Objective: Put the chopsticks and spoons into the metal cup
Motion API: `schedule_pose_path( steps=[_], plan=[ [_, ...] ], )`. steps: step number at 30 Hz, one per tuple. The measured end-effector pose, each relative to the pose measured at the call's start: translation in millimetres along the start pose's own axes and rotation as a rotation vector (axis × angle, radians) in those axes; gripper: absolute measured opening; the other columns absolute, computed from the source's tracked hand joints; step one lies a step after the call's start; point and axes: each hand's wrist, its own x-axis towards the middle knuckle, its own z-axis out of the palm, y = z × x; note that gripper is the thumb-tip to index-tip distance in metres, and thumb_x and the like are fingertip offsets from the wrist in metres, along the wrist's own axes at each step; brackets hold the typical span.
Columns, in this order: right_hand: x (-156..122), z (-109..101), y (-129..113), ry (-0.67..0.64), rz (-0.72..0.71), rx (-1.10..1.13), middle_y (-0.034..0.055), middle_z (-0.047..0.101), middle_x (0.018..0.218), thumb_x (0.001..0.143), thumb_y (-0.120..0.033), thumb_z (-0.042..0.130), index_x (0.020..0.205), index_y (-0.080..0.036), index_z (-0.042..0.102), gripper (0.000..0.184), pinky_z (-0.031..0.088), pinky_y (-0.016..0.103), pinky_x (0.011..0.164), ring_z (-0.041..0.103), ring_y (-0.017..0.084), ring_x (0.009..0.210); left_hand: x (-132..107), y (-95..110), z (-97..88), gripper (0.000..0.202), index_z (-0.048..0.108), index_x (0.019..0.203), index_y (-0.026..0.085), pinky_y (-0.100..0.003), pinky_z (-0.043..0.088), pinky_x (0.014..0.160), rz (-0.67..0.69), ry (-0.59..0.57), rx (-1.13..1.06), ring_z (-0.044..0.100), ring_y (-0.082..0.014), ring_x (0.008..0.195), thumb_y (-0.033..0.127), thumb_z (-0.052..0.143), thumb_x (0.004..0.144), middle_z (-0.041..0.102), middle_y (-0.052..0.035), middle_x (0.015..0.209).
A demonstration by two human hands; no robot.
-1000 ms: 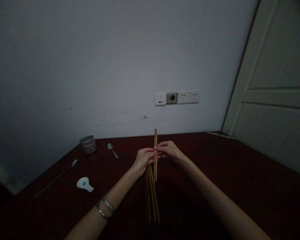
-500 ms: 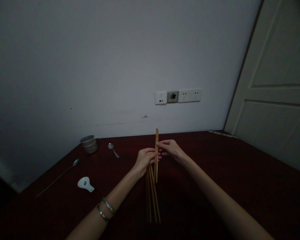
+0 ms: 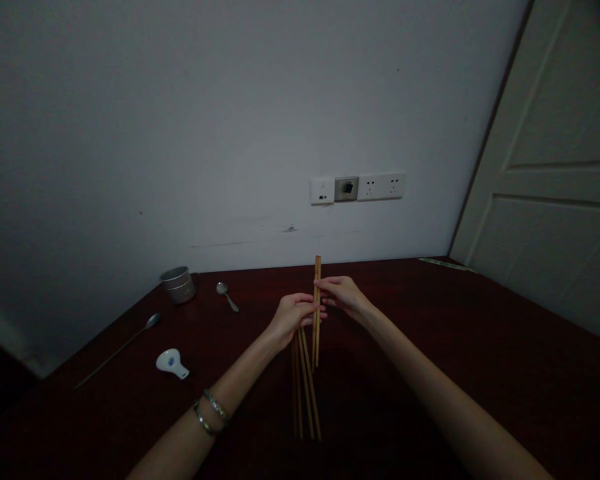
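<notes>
Over a dark red table [image 3: 480, 373], my left hand [image 3: 290, 319] is closed round a bundle of wooden chopsticks [image 3: 305, 393] whose lower ends fan out toward me. My right hand [image 3: 343, 295] pinches the upper part of an upright pair of chopsticks [image 3: 317, 270] that stands just right of the left fingers. The two hands almost touch at the sticks. Two bracelets circle my left wrist.
At the back left stand a small metal cup [image 3: 179, 285] and a short metal spoon [image 3: 227, 295]. A long-handled spoon [image 3: 117, 349] and a white ceramic spoon [image 3: 171, 363] lie further left. A wall with sockets [image 3: 356, 188] is behind; a door [image 3: 560, 167] is at the right.
The upright chopsticks and both hands have shifted slightly to the right and up in the picture. The grips look the same.
</notes>
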Motion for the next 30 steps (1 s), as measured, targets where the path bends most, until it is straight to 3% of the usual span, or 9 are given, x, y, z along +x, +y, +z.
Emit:
schedule_pose_path(
  steps=[4, 7, 11, 15, 18, 26, 30],
  plan=[
    [0, -1, 1, 0.002, 0.048, 0.002, -0.001, 0.057, 0.05, 0.066, -0.018, 0.068, 0.063, -0.01, 0.061, 0.011, 0.045, 0.013, 0.044, 0.051, 0.004, 0.043, 2, 8, -9.2, 0.018, 0.057, 0.08, 0.01, -0.025, 0.052, 0.06, -0.001, -0.036, 0.133, 0.065, -0.0156, 0.062, 0.021, 0.067, 0.069, 0.067, -0.0113, 0.074],
    [1, -6, 7, 0.016, 0.103, -0.046, -0.0011, 0.057, 0.049, 0.064, -0.019, 0.07, 0.062, -0.01, 0.06, 0.013, 0.045, 0.013, 0.043, 0.051, 0.004, 0.041, 8, 17, -24.7, 0.017, 0.059, 0.075, 0.01, -0.022, 0.05, 0.052, 0.034, 0.016, 0.308, 0.061, -0.0118, 0.052, 0.024, 0.065, 0.07, 0.066, -0.0084, 0.064],
    [1, -9, 25, 0.005, 0.155, -0.199, -0.0018, 0.055, 0.044, 0.062, -0.021, 0.071, 0.058, -0.01, 0.061, 0.015, 0.044, 0.013, 0.04, 0.049, 0.003, 0.037, 18, 20, -50.5, 0.011, 0.056, 0.06, 0.01, -0.019, 0.044, 0.042, 0.009, 0.098, 0.61, 0.053, -0.0087, 0.038, 0.015, 0.063, 0.068, 0.058, -0.0017, 0.045],
    [-2, -5, 41, -0.003, 0.182, -0.354, -0.0036, 0.052, 0.037, 0.06, -0.017, 0.07, 0.052, -0.011, 0.059, 0.015, 0.042, 0.013, 0.036, 0.046, 0.004, 0.032, 22, 11, -67.5, 0.017, 0.053, 0.049, 0.012, -0.022, 0.044, 0.041, -0.09, 0.085, 0.827, 0.05, -0.01, 0.034, 0.011, 0.06, 0.064, 0.053, 0.0003, 0.039],
    [-5, 1, 46, 0.008, 0.17, -0.478, -0.0041, 0.05, 0.034, 0.058, -0.015, 0.07, 0.049, -0.012, 0.058, 0.016, 0.041, 0.013, 0.033, 0.046, 0.005, 0.03, 21, 4, -70.2, 0.017, 0.054, 0.047, 0.012, -0.023, 0.045, 0.042, -0.117, 0.076, 0.902, 0.049, -0.0099, 0.033, 0.01, 0.06, 0.062, 0.052, 0.0005, 0.038],
    [-12, 16, 52, 0.106, 0.162, -0.72, -0.0041, 0.049, 0.03, 0.052, -0.011, 0.07, 0.045, -0.016, 0.053, 0.02, 0.039, 0.015, 0.031, 0.049, 0.009, 0.029, 13, -2, -63.1, 0.006, 0.061, 0.055, 0.012, -0.016, 0.035, 0.037, -0.058, -0.038, 0.976, 0.041, -0.0053, 0.032, 0.015, 0.059, 0.06, 0.051, 0.0031, 0.04],
    [-10, 19, 57, 0.122, 0.129, -0.817, -0.003, 0.05, 0.031, 0.049, -0.007, 0.07, 0.046, -0.016, 0.052, 0.021, 0.039, 0.016, 0.03, 0.053, 0.012, 0.031, 15, -9, -59.7, 0.008, 0.065, 0.057, 0.012, -0.016, 0.033, 0.041, 0.038, -0.041, 1.11, 0.043, -0.0064, 0.039, 0.016, 0.058, 0.059, 0.053, 0.0019, 0.045]
  ],
)
